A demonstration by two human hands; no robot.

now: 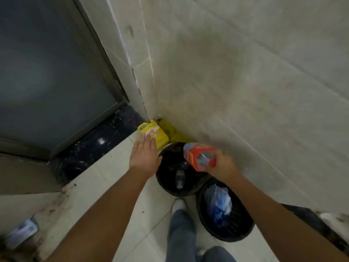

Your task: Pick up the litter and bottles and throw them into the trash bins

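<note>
My right hand [221, 165] grips a clear plastic bottle with a red label [200, 156], held tilted over the far black trash bin [164, 183]. That bin holds a clear bottle [180, 179] on a dark liner. My left hand [144, 155] is flat with fingers apart, hovering at the bin's left rim and just in front of a yellow jug [156, 134] that stands in the wall corner. A second black basket bin [243, 231] stands nearer me on the right, with a pale plastic bag and a blue wrapper inside.
A yellow bag [174, 134] lies behind the jug against the tiled wall. A dark door and black marble threshold [90, 146] lie to the left. A flattened bottle or wrapper [21, 232] rests on the floor at bottom left. My jeans and white shoe [179, 204] are below.
</note>
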